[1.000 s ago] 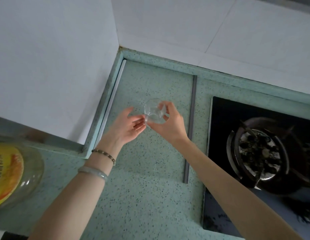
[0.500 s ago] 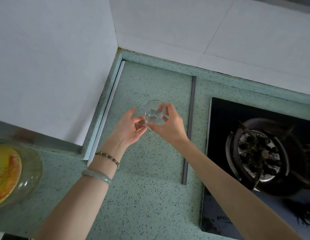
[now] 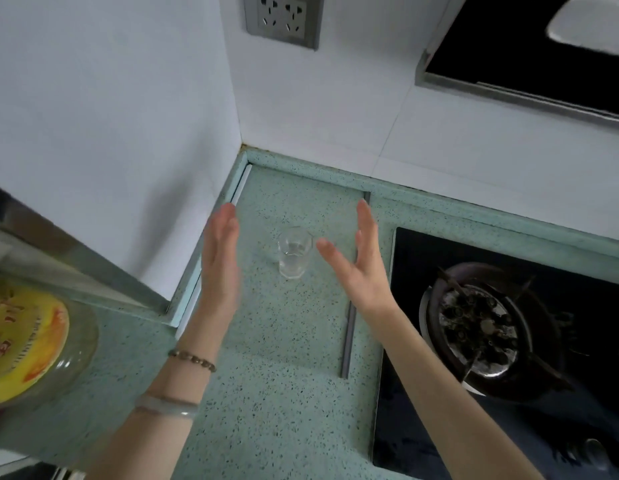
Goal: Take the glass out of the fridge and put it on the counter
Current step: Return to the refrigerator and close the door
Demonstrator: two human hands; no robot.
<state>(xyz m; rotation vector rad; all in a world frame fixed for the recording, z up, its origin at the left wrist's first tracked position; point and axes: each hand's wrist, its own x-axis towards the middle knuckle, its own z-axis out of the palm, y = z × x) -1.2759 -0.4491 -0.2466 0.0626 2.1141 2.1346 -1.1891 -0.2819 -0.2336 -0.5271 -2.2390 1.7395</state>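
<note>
Clear glass (image 3: pixel 294 252) stands upright on the speckled green counter (image 3: pixel 287 341), between both hands and touching neither. Left hand (image 3: pixel 220 261) and right hand (image 3: pixel 361 268) are spread flat, palms inward, holding nothing. Half a second earlier, both sets of fingertips pinched the glass; gas hob (image 3: pixel 481 327) lies right

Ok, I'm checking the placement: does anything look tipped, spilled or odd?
Nothing stands out. The glass stands upright on the counter, with no spill visible, and both hands, left and right, are open and clear of it.
</note>
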